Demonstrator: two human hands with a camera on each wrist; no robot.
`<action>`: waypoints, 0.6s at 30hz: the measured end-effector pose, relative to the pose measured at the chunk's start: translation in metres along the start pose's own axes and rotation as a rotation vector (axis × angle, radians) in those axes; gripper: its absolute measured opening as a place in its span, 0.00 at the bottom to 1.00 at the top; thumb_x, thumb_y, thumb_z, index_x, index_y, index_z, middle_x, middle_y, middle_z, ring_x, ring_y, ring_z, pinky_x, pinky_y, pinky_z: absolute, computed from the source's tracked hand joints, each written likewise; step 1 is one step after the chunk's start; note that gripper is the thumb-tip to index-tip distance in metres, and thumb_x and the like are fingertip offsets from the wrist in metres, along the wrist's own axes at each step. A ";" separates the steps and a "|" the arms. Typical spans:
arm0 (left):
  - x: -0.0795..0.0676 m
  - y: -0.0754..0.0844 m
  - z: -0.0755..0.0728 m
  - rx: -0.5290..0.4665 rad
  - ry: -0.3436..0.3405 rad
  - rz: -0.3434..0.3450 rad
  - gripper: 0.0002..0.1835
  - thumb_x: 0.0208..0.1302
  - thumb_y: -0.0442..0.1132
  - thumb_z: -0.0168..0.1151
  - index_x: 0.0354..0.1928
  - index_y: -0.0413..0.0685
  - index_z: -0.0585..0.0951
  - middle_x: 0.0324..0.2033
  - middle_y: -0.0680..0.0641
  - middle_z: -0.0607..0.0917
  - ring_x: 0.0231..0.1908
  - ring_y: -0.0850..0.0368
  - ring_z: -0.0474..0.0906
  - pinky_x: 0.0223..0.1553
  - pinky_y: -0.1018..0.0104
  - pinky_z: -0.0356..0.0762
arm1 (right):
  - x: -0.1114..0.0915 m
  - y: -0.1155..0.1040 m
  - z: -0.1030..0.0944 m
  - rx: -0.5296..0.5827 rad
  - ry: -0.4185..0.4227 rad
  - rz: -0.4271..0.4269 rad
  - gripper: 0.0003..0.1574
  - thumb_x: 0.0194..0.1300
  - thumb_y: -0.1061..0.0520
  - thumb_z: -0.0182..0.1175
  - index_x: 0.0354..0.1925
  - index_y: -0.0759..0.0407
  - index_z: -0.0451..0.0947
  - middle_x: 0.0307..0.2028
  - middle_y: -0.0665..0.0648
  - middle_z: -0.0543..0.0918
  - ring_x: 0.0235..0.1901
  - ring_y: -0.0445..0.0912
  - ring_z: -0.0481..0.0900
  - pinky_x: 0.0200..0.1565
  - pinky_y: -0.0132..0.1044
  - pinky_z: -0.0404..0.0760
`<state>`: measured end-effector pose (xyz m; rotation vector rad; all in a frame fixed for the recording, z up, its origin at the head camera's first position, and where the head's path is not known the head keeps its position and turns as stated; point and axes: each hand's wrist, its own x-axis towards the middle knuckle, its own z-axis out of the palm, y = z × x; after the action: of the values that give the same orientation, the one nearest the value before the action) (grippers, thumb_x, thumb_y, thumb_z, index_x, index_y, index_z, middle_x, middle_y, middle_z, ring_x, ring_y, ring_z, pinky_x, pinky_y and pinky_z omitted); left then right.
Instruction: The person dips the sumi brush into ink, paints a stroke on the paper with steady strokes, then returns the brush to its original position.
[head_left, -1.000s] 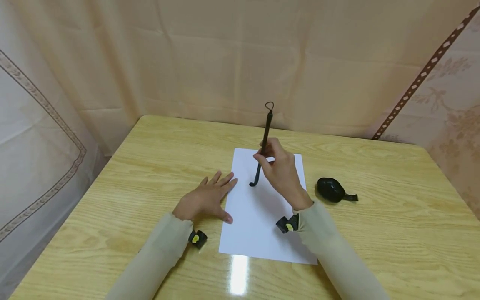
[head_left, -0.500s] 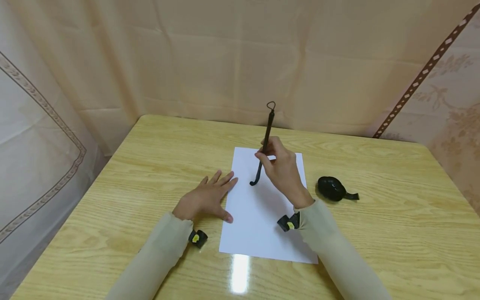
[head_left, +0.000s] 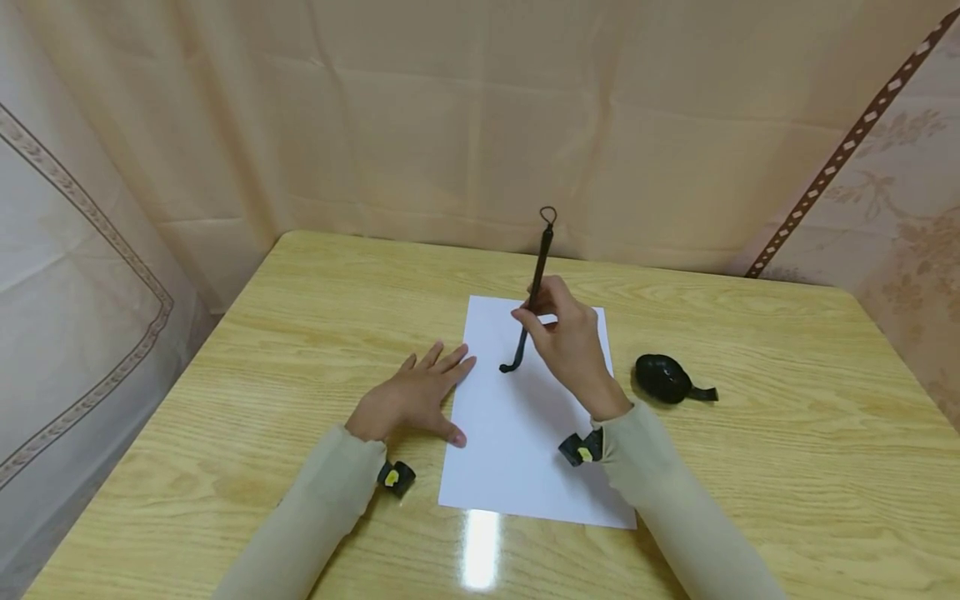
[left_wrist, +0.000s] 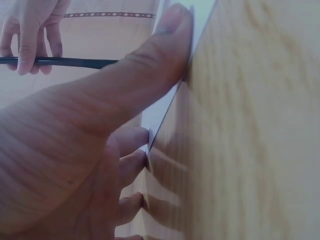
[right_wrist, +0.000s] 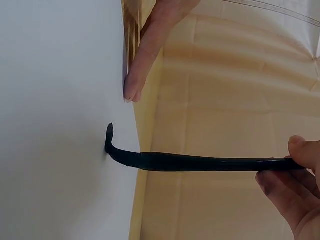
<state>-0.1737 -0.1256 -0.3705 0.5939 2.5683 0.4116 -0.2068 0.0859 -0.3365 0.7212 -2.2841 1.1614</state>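
Observation:
My right hand (head_left: 566, 333) pinches a black calligraphy brush (head_left: 542, 254) by its shaft, which has a hanging loop at the top. The brush leans slightly to the right above a white sheet of paper (head_left: 517, 467). In the right wrist view the dark bristles (right_wrist: 122, 156) are bent sideways where they meet the paper. No ink mark can be made out on the sheet. My left hand (head_left: 416, 396) lies with fingers spread at the paper's left edge. Its thumb and fingertips rest on that edge, as the left wrist view shows near the thumb (left_wrist: 155, 55).
A shiny black rounded object with a short tail-like handle (head_left: 663, 379) stands on the wooden table (head_left: 780, 450), right of the paper. Pale curtains (head_left: 420, 125) hang behind the table and at both sides. A small black wrist device (head_left: 581, 448) sits at each cuff.
The brush's top end has tipped a little to the right, and my right hand has shifted slightly right. The brush tip stays at about the same spot. My left hand has not moved.

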 end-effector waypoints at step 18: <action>0.000 0.000 0.000 -0.004 -0.007 -0.018 0.61 0.45 0.60 0.72 0.76 0.54 0.46 0.76 0.51 0.40 0.75 0.45 0.29 0.71 0.39 0.32 | -0.003 0.004 -0.006 0.001 0.024 0.013 0.17 0.58 0.64 0.66 0.43 0.66 0.70 0.32 0.61 0.84 0.31 0.50 0.85 0.28 0.38 0.84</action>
<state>-0.1733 -0.1251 -0.3706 0.5690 2.5639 0.4083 -0.2065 0.0937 -0.3374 0.6903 -2.2719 1.1714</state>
